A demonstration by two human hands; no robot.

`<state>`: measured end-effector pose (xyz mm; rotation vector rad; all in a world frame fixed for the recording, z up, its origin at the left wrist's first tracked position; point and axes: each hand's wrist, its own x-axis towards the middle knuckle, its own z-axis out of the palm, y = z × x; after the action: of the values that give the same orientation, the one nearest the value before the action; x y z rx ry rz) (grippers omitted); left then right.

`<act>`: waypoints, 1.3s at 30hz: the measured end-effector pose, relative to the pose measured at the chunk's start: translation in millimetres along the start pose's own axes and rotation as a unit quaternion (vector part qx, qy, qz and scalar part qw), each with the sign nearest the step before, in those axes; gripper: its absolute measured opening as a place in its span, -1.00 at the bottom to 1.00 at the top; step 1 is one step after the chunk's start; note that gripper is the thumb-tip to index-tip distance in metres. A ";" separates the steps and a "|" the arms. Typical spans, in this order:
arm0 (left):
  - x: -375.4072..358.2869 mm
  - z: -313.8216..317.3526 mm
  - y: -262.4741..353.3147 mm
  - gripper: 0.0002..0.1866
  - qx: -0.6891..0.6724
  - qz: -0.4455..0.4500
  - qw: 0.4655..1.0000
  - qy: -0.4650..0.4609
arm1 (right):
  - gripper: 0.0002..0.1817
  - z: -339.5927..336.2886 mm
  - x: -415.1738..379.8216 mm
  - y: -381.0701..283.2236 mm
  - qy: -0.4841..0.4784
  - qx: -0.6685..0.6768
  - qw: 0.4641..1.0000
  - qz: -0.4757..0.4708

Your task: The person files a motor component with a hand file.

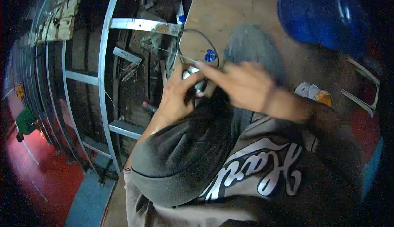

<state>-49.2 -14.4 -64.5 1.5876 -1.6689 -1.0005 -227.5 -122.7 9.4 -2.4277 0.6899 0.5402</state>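
Observation:
My left hand [177,90] is wrapped round a small silvery object [190,72] just above my knee. My right hand [242,83], blurred by motion, reaches in from the right, its fingertips pinched close to the object's upper end. A thin pale strand [168,51] runs from near those fingertips to the upper left. What the right fingers hold is too small and smeared to name. Beside the hands, a crumpled blue piece [210,56] lies on the brown board [217,5], next to a dark curved cable [205,35].
A metal frame [103,58] with crossbars stands at the left over scattered scraps. On the right are a blue container [324,15], a white and orange tub [308,90] and a pale bracket [357,99]. A person in green [26,121] is at far left near bright sparks.

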 end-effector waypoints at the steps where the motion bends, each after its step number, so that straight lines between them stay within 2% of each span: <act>1: -1.5 1.1 -1.9 -0.48 0.030 -0.016 0.999 0.040 | -0.53 9.8 18.0 1.4 0.131 -0.015 0.990 -0.055; 2: -3.6 5.0 -9.1 -0.47 -0.010 -0.023 0.997 0.067 | -0.54 13.1 20.9 2.3 0.162 -0.020 0.984 -0.072; 4: -6.5 1.9 -3.2 -0.48 -0.024 -0.024 0.998 0.057 | -0.49 2.4 -15.2 -0.6 0.076 -0.020 0.996 -0.035; 5: -9.9 2.1 -5.4 -0.49 -0.017 -0.035 0.997 0.073 | -0.43 -12.3 -45.5 0.0 0.037 -0.064 0.997 -0.035; 6: -9.3 3.5 -8.2 -0.49 -0.012 -0.041 0.995 0.091 | -0.19 -5.7 -76.0 12.6 0.033 -0.074 0.996 -0.024; 9: -6.0 3.0 -7.0 -0.47 -0.015 -0.054 0.997 0.058 | -0.19 -13.1 -80.5 13.6 0.021 0.018 1.000 -0.003; 10: -1.9 1.5 -5.0 -0.46 -0.012 -0.054 0.997 0.049 | -0.21 -4.5 -55.3 15.1 0.024 0.012 1.000 -0.017; 11: -0.7 -0.5 -1.8 -0.50 0.032 0.001 0.999 0.013 | -0.22 1.6 -25.8 15.0 0.030 0.001 0.999 -0.033; 12: 1.9 -2.0 5.0 -0.51 0.016 0.011 1.000 0.019 | -0.25 5.7 6.5 8.2 0.013 0.019 0.999 -0.033; 14: -4.6 1.3 -1.5 -0.51 -0.009 -0.049 0.996 0.070 | -0.23 11.2 21.5 4.3 0.103 0.023 0.993 -0.058; 16: -8.1 2.3 -2.5 -0.51 0.000 -0.042 0.998 0.052 | -0.17 6.1 -17.8 6.4 0.053 -0.021 0.997 -0.042; 18: -9.1 3.7 -3.3 -0.51 -0.023 -0.066 0.994 0.087 | -0.14 -6.8 -70.6 14.6 0.017 -0.089 0.996 0.000; 20: -4.9 2.9 -2.1 -0.49 -0.016 -0.057 0.997 0.056 | -0.43 -17.0 -85.7 20.6 -0.013 -0.032 0.999 0.001; 21: -1.1 0.3 1.2 -0.47 -0.001 -0.041 0.999 0.022 | -0.43 -11.7 -75.9 19.0 -0.011 -0.028 1.000 0.007; 22: 3.8 -1.2 7.7 -0.43 0.008 0.001 1.000 0.007 | -0.32 -2.8 -47.0 16.0 0.009 -0.006 1.000 -0.003; 23: 6.5 -1.8 10.8 -0.43 0.010 -0.009 1.000 0.006 | -0.19 4.4 -14.6 14.3 0.032 0.013 0.999 -0.018; 24: 7.2 -1.8 10.2 -0.43 0.011 -0.019 1.000 0.007 | -0.21 11.9 13.6 15.9 0.040 0.046 0.998 -0.035; 26: 2.0 -0.5 0.6 -0.44 -0.002 -0.062 0.998 0.034 | -0.18 8.2 20.0 14.2 0.065 0.027 0.996 -0.056; 28: 0.8 1.4 1.6 -0.51 0.021 -0.014 0.998 0.050 | -0.14 -4.6 -22.5 15.1 -0.015 -0.014 0.999 -0.027; 30: -2.8 1.0 -3.8 -0.52 -0.016 -0.067 0.995 0.075 | -0.10 -7.2 -76.3 34.4 -0.009 -0.038 0.999 -0.011; 32: -3.6 -1.7 -4.5 -0.52 0.015 -0.027 0.999 0.041 | -0.09 -13.4 -79.6 32.2 -0.024 -0.048 0.998 -0.019; 33: -0.6 -1.6 -2.7 -0.50 -0.004 -0.057 0.997 0.043 | -0.09 -14.2 -81.5 30.3 -0.029 -0.058 0.998 -0.017; 36: 7.7 -3.7 5.6 -0.47 0.036 0.022 0.999 0.004 | -0.18 8.0 5.1 18.1 0.058 0.059 0.996 -0.035; 37: 8.4 -6.5 4.2 -0.44 0.012 -0.025 1.000 -0.001 | -0.25 4.7 19.0 15.6 0.066 0.055 0.995 -0.044; 39: 9.0 -9.9 0.9 -0.42 0.005 -0.036 0.999 0.016 | -0.31 0.2 31.9 13.6 0.067 0.049 0.994 -0.066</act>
<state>-42.0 -24.3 -59.1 1.6729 -1.6081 -0.9998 -210.3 -143.6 -12.2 -2.4128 0.5892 0.2866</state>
